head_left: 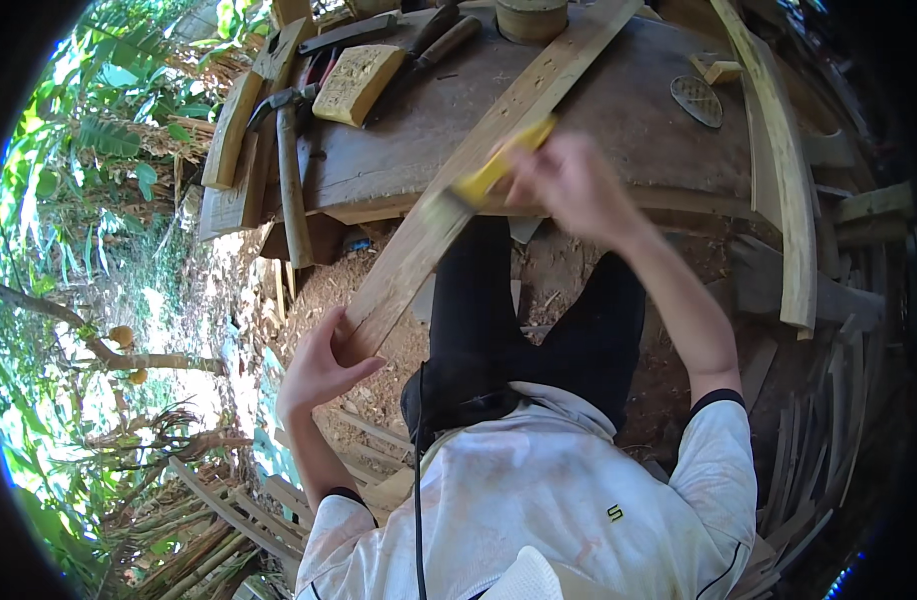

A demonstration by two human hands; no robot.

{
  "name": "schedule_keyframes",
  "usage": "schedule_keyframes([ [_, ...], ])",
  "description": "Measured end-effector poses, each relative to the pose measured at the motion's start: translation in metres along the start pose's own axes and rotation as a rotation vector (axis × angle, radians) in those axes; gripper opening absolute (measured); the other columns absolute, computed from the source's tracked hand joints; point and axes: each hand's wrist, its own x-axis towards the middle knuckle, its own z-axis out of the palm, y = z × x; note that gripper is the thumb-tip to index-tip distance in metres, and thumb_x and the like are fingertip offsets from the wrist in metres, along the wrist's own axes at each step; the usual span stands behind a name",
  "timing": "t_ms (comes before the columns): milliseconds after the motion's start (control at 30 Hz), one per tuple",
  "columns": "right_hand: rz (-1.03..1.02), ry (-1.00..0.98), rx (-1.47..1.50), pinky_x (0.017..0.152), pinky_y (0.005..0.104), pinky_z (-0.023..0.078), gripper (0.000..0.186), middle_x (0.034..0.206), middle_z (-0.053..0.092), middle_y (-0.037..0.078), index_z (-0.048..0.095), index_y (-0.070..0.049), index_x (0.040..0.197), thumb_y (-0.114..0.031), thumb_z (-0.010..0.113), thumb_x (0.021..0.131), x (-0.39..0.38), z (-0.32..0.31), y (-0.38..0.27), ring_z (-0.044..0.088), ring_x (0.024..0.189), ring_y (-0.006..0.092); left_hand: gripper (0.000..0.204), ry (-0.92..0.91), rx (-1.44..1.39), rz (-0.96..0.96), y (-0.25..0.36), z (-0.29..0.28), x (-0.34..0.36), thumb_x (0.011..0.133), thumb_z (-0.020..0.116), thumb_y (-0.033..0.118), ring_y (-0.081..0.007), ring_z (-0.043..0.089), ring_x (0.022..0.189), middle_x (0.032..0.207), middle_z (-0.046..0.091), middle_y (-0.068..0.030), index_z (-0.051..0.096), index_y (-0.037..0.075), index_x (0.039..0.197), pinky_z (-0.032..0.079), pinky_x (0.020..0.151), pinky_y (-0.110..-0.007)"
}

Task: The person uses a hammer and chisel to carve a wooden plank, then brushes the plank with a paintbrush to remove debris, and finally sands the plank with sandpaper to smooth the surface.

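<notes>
A long wooden plank (399,262) slants from near my body up across the workbench, its far end running past the bench's back. My left hand (317,368) is closed round the plank's near end, thumb and fingers on its sides. My right hand (576,188), slightly blurred, grips a yellow-handled paintbrush (487,178). The brush's bristle end touches or nearly touches the plank's upper face, about midway along; contact is hard to tell. No paint can be made out on the wood.
On the bench (619,130) lie a hammer (290,180), a wood block (359,82), wooden-handled tools (449,42), an oval metal piece (697,100) and a round wooden container (532,20). A curved timber (779,160) crosses the right side. Wood strips (829,410) stack behind; shavings cover the ground.
</notes>
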Motion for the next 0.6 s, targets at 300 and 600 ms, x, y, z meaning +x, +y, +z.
schedule_keyframes([
  [300, -0.047, 0.832, -0.736, 0.061, 0.0339, 0.055, 0.052, 0.087, 0.078, 0.01, 0.075, 0.002, 0.097, -0.046, 0.06, 0.112, 0.066, -0.16, 0.064, 0.074, 0.066, 0.0178, 0.104, -0.012, 0.075, -0.031, -0.028, -0.011, -0.022, 0.068, 0.097, 0.033, -0.0314, 0.074, 0.101, 0.111, 0.073, -0.0239, 0.051, -0.009, 0.152, 0.059, 0.093, -0.042],
  [600, 0.045, 0.655, -0.474, 0.061, 0.0294, 0.056, 0.044, 0.088, 0.079, 0.008, 0.073, 0.002, 0.106, -0.04, 0.06, 0.113, 0.097, -0.15, 0.064, 0.076, 0.068, 0.0155, 0.103, -0.078, 0.101, -0.289, -0.052, -0.042, -0.058, 0.062, 0.099, 0.03, -0.0276, 0.067, 0.102, 0.11, 0.068, -0.0171, 0.055, -0.007, 0.147, 0.056, 0.093, -0.04],
])
